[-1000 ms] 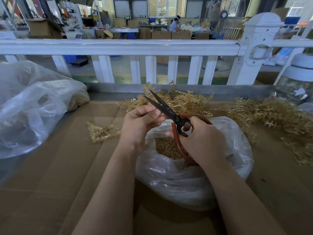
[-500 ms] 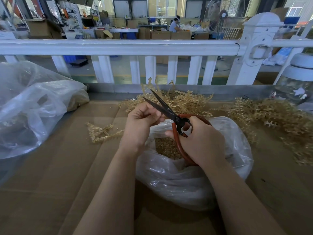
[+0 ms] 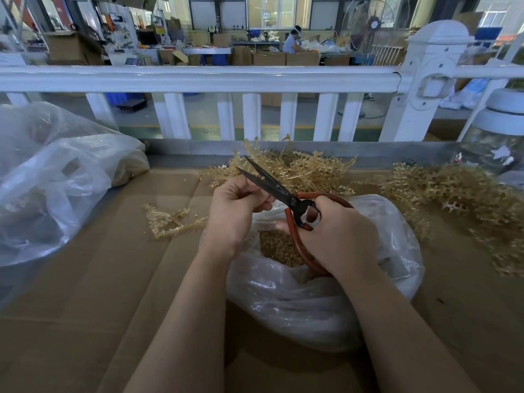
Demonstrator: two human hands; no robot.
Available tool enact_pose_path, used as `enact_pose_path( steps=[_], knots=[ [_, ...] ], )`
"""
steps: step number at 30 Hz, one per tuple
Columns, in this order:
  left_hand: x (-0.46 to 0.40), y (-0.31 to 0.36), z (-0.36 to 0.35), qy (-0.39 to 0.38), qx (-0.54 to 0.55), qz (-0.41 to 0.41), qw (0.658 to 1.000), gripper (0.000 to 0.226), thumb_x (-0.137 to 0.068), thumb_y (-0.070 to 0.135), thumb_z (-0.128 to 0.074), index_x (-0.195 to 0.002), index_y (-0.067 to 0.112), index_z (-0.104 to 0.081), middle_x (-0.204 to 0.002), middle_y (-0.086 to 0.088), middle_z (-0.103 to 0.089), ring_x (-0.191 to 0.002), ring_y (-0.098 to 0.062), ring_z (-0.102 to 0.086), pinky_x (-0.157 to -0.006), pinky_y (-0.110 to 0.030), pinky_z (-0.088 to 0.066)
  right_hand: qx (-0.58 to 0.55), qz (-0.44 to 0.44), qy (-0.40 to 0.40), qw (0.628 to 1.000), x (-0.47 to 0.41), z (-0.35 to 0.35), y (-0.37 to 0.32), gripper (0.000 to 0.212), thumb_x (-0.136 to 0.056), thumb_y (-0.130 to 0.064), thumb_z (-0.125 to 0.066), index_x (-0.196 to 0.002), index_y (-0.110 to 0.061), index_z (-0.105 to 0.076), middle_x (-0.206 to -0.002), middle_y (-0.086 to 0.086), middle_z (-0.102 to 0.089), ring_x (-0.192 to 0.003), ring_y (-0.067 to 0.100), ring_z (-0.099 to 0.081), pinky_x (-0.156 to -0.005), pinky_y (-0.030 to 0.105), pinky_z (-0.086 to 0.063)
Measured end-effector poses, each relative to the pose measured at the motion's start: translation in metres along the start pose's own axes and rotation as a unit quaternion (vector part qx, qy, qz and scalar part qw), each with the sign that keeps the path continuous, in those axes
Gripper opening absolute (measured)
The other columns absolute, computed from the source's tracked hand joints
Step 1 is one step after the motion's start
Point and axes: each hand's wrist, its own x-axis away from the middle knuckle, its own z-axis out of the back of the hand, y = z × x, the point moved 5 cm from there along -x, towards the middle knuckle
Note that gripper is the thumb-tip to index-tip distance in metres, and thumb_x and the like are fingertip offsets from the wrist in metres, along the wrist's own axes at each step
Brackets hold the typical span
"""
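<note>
My right hand [image 3: 340, 236] grips the red-brown loop handles of a pair of black-bladed scissors [image 3: 269, 185]. The blades are parted and point up to the left. My left hand [image 3: 232, 214] is curled just beside the blades and seems to pinch a thin golden plastic sprig [image 3: 251, 147]; its tip sticks up beyond the scissors, and the grip itself is hidden by the fingers. Both hands hover over an open clear plastic bag [image 3: 312, 307] holding several small golden cut pieces [image 3: 278, 248].
Heaps of golden plastic sprigs lie behind the hands [image 3: 312, 171] and to the right [image 3: 467, 199]. One loose sprig [image 3: 170, 222] lies on the cardboard-covered table [image 3: 99, 307]. A big plastic bag [image 3: 51, 180] fills the left. A white fence [image 3: 198, 79] and a glass jar [image 3: 499, 143] stand behind.
My left hand has shifted a little up along the blades and the sprig tip now rises higher behind the scissors. The right hand and bag have stayed put.
</note>
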Motion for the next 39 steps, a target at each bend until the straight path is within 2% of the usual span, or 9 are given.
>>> enact_pose_path(
  steps=[12,16,19,22,25,29,34,37,39],
  knots=[
    [0.0,-0.002,0.002,0.0,-0.002,0.015,1.0,0.028,-0.089,-0.014,-0.054,-0.078,0.008,-0.068,-0.066,0.0,-0.07,-0.06,-0.01,-0.063,-0.064,-0.022,-0.054,-0.027,0.011,-0.005,1.0,0.0,0.001,-0.004,0.06,-0.075,-0.074,-0.061,-0.058,-0.032,-0.022,-0.048,-0.02,-0.026,-0.043,-0.003,-0.026,-0.047,0.016,-0.016],
    [-0.001,-0.003,0.003,0.007,0.007,0.029,1.0,0.014,-0.09,-0.011,-0.057,-0.082,-0.001,-0.063,-0.064,-0.001,-0.069,-0.058,-0.011,-0.063,-0.064,-0.022,-0.054,-0.04,0.004,-0.031,0.999,-0.001,-0.006,0.001,0.055,-0.072,-0.079,-0.059,-0.062,-0.029,-0.038,-0.053,-0.022,-0.035,-0.048,-0.003,-0.036,-0.048,0.015,-0.026],
    [0.0,-0.003,0.002,0.0,0.021,0.037,0.999,0.016,-0.089,-0.01,-0.057,-0.081,0.001,-0.064,-0.066,-0.004,-0.07,-0.059,-0.012,-0.065,-0.063,-0.022,-0.055,-0.05,-0.002,-0.034,0.998,-0.002,-0.008,0.004,0.055,-0.069,-0.083,-0.053,-0.062,-0.031,-0.039,-0.053,-0.021,-0.039,-0.05,-0.004,-0.04,-0.049,0.014,-0.028],
    [0.001,-0.003,0.001,-0.007,0.044,0.061,0.997,0.018,-0.09,-0.007,-0.059,-0.079,0.004,-0.067,-0.069,-0.006,-0.072,-0.061,-0.013,-0.067,-0.063,-0.023,-0.056,-0.064,-0.02,-0.044,0.997,-0.002,-0.013,0.009,0.057,-0.069,-0.083,-0.053,-0.063,-0.027,-0.049,-0.055,-0.017,-0.051,-0.054,0.002,-0.052,-0.05,0.021,-0.041],
    [0.002,-0.004,-0.002,-0.019,0.071,0.096,0.993,0.022,-0.09,-0.005,-0.061,-0.073,0.009,-0.066,-0.071,-0.007,-0.073,-0.062,-0.014,-0.069,-0.061,-0.022,-0.056,-0.085,-0.047,-0.05,0.994,-0.003,-0.017,0.012,0.053,-0.081,-0.069,-0.06,-0.063,-0.02,-0.057,-0.056,-0.009,-0.058,-0.054,0.008,-0.057,-0.053,0.03,-0.051],
    [0.006,-0.005,-0.009,-0.059,0.074,0.129,0.987,0.015,-0.084,-0.003,-0.067,-0.079,0.01,-0.072,-0.073,-0.005,-0.073,-0.06,-0.01,-0.065,-0.058,-0.017,-0.051,-0.17,-0.101,-0.063,0.978,-0.006,-0.022,0.016,0.045,-0.086,-0.058,-0.063,-0.061,-0.021,-0.059,-0.051,-0.006,-0.058,-0.051,0.006,-0.056,-0.048,0.026,-0.04],
    [0.009,-0.004,-0.015,-0.087,0.036,0.128,0.987,0.015,-0.079,0.0,-0.073,-0.075,0.014,-0.075,-0.072,0.006,-0.071,-0.054,-0.001,-0.053,-0.054,-0.014,-0.04,-0.336,-0.148,-0.065,0.928,-0.008,-0.024,0.018,0.033,-0.086,-0.039,-0.074,-0.065,-0.014,-0.067,-0.05,-0.007,-0.06,-0.045,0.003,-0.052,-0.05,0.026,-0.042],
    [0.009,-0.004,-0.016,-0.094,0.057,0.127,0.986,0.025,-0.077,-0.004,-0.072,-0.064,0.017,-0.076,-0.076,0.004,-0.074,-0.054,0.001,-0.057,-0.052,-0.012,-0.042,-0.349,-0.151,-0.073,0.922,-0.008,-0.024,0.013,0.03,-0.085,-0.04,-0.075,-0.074,-0.012,-0.072,-0.06,0.0,-0.067,-0.052,0.01,-0.059,-0.055,0.034,-0.048],
    [0.009,-0.004,-0.016,-0.101,0.047,0.131,0.985,0.025,-0.077,-0.002,-0.073,-0.063,0.019,-0.076,-0.079,0.005,-0.075,-0.054,0.002,-0.057,-0.054,-0.013,-0.042,-0.344,-0.149,-0.078,0.924,-0.008,-0.023,0.012,0.025,-0.085,-0.037,-0.075,-0.077,-0.014,-0.072,-0.065,-0.003,-0.069,-0.056,0.009,-0.062,-0.057,0.03,-0.05]
  ],
)
